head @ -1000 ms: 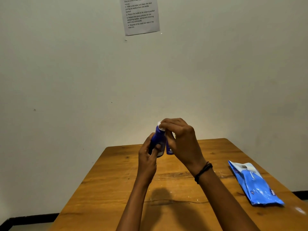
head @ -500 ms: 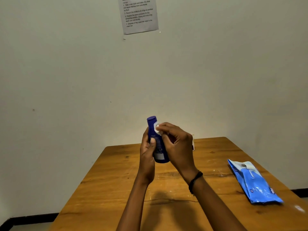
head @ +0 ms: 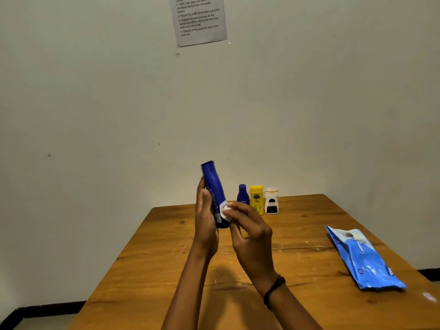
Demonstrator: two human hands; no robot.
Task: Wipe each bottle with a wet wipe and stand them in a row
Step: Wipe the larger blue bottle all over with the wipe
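The left hand [head: 206, 217] stood on an upright forearm and gripped the tall blue bottle [head: 212, 184] round its lower half from the left, most of its fingers hidden behind the bottle. The bottle was held in the air over the bench [head: 166, 258], tipped a little to the left. The wet wipe [head: 225, 211], a small white wad, lay against that bottle's lower right side, pinched in the fingertips of the right hand [head: 250, 232]. Right of the tall blue bottle and farther back, a small blue bottle [head: 242, 194], a yellow bottle [head: 256, 198] and a white bottle [head: 271, 201] stood upright in a row, the right hand's fingers covering the small blue one's foot. Far to its right a blue wipe pack [head: 364, 258] lay flat. Above it, a printed sheet [head: 198, 20] was cut off at the top.
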